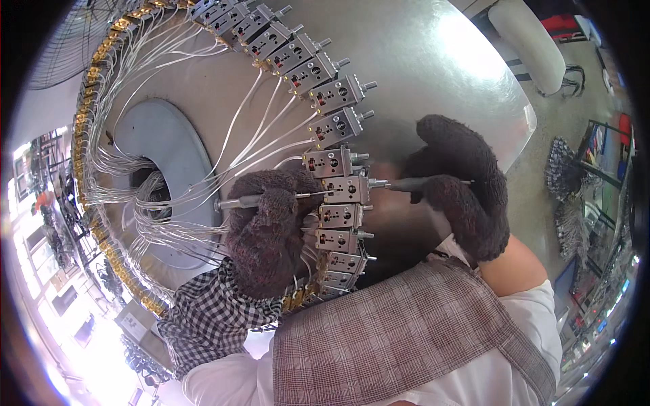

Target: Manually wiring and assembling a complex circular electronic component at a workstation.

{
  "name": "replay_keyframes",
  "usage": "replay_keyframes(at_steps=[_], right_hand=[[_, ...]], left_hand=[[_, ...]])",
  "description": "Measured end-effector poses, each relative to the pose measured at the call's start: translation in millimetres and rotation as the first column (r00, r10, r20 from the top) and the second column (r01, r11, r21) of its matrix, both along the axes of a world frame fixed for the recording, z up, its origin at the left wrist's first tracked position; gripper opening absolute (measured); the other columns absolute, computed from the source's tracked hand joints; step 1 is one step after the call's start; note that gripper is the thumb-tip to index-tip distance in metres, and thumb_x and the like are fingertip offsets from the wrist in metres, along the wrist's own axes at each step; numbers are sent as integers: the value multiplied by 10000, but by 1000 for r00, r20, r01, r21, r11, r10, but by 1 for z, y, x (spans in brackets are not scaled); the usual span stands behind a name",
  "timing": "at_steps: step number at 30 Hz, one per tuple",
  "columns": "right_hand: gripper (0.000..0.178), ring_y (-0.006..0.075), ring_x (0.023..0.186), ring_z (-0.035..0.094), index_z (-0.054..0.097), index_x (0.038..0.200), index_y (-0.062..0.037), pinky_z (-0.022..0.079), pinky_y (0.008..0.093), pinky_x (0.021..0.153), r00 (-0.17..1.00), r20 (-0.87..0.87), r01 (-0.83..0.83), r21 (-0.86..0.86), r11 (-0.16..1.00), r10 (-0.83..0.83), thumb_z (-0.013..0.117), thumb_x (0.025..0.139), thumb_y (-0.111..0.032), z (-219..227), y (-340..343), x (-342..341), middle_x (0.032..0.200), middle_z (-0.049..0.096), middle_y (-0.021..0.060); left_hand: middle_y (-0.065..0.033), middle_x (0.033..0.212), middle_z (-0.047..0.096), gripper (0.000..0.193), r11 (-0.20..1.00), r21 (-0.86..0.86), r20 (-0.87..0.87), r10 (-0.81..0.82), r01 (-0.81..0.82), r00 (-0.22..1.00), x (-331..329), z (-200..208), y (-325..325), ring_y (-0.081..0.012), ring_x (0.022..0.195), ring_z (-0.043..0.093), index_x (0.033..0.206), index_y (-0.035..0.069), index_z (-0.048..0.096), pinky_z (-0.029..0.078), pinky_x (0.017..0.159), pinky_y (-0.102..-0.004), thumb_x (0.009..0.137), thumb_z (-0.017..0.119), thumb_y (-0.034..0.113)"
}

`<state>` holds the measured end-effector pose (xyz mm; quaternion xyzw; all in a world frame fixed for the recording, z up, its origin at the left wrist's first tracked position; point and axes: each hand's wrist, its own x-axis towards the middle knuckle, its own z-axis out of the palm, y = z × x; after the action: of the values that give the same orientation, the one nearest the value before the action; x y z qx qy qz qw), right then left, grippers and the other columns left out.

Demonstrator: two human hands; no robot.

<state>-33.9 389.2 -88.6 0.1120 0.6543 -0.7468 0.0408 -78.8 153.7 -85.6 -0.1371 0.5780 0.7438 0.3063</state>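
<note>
My left hand (pixel 265 233), in a dark knitted glove, is closed around a slim screwdriver (pixel 242 202) with a grey handle. Its thin metal shaft reaches right, to the face of a small metal switch box (pixel 344 190) with a threaded stem. On the other side, my right hand (pixel 474 193), gloved alike, grips a grey pen-shaped tool (pixel 408 183). That tool's tip meets the end of the box's stem, or lies very close to it. Similar metal boxes (pixel 336 128) stand in a curved row above and below this one.
White wires (pixel 254 152) run from the boxes toward a grey hub (pixel 196 145) with a central opening. Brass-coloured fittings (pixel 84 122) line the curved rim at left. A steel tabletop (pixel 399 54) lies beyond the boxes. A padded seat (pixel 528 44) and a rack (pixel 602 162) stand at right.
</note>
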Motion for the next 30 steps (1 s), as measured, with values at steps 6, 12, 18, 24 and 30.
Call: replay_keyframes(at_steps=[6,12,18,24,30], right_hand=[[364,240,792,644,485,1150,24,533,296,589,997,77,-18,84,996,11,585,820,-93,4,3,-4,1059,576,186],[431,244,735,652,491,1133,12,543,288,568,816,-451,21,648,762,361,639,728,3,-23,11,-6,1084,569,213],[358,178,665,618,470,1192,19,489,264,490,956,293,38,-170,985,14,531,872,-130,13,3,-5,937,607,166],[399,151,594,577,446,1223,36,445,241,482,1000,12,-13,31,999,12,526,888,-167,1,0,-2,690,571,99],[441,146,585,562,428,1243,35,443,241,497,993,115,27,-65,998,-20,544,880,-187,8,-4,-3,731,580,113]], left_hand=[[-225,1125,533,485,961,275,178,-39,-11,983,-3,-4,-13,-356,974,581,1212,28,445,529,756,-498,881,531,372],[-219,1118,539,501,988,143,192,31,-59,981,1,-5,-8,-343,947,590,1191,12,460,531,751,-493,869,549,385],[-196,1053,557,359,966,236,191,60,-105,980,-4,3,0,-318,922,600,1115,9,491,552,711,-430,914,499,307],[-185,1061,551,269,942,309,197,72,-132,978,-9,13,7,-301,930,601,1129,27,460,566,707,-402,947,451,225],[-185,1067,552,248,971,210,263,54,-111,963,-5,-4,-9,-295,935,602,1132,24,455,562,715,-397,954,430,196]])
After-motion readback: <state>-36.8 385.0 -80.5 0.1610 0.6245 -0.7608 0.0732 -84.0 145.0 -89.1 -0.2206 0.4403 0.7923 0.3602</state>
